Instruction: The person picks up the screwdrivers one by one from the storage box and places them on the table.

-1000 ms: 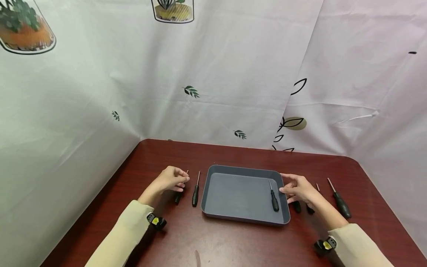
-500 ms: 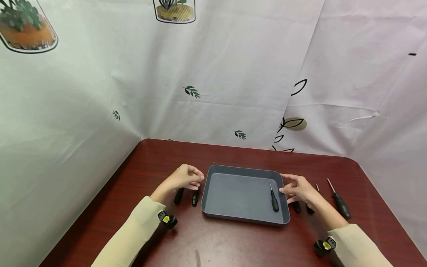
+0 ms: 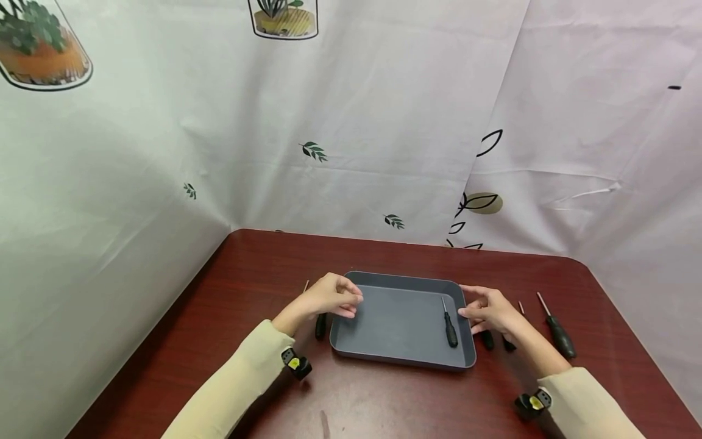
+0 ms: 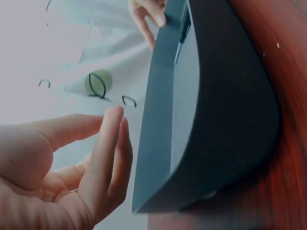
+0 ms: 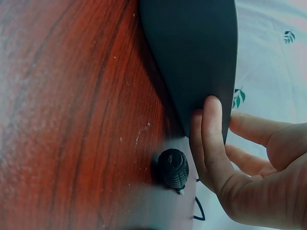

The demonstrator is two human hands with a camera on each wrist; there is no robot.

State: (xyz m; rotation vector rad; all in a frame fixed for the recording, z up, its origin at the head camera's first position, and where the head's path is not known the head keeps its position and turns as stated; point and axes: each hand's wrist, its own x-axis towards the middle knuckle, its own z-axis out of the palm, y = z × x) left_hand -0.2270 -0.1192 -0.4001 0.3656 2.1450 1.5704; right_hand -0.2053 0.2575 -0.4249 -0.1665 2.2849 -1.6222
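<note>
A grey rectangular tray (image 3: 389, 323) lies on the table, with one black-handled screwdriver (image 3: 451, 332) at its right side. My right hand (image 3: 488, 310) pinches the tray's right rim, its thumb over the edge and fingers against the outer wall. Over the tray's left rim hovers my left hand (image 3: 333, 295). In the left wrist view, that hand's thumb and fingertips meet loosely, apart from the tray, and nothing shows between them. Left of the tray lies a screwdriver (image 3: 320, 327), mostly hidden by the left hand; another's tip (image 3: 306, 285) shows behind the wrist.
Right of the tray lie three more screwdrivers: a larger one (image 3: 560, 336) and two partly hidden by the right hand, whose handles (image 3: 487, 339) show. A patterned white cloth (image 3: 351, 152) hangs around the back and sides of the red-brown table (image 3: 395, 402).
My left hand has moved right, from above the left screwdrivers to over the tray's left rim. The right hand and the tray stay in place.
</note>
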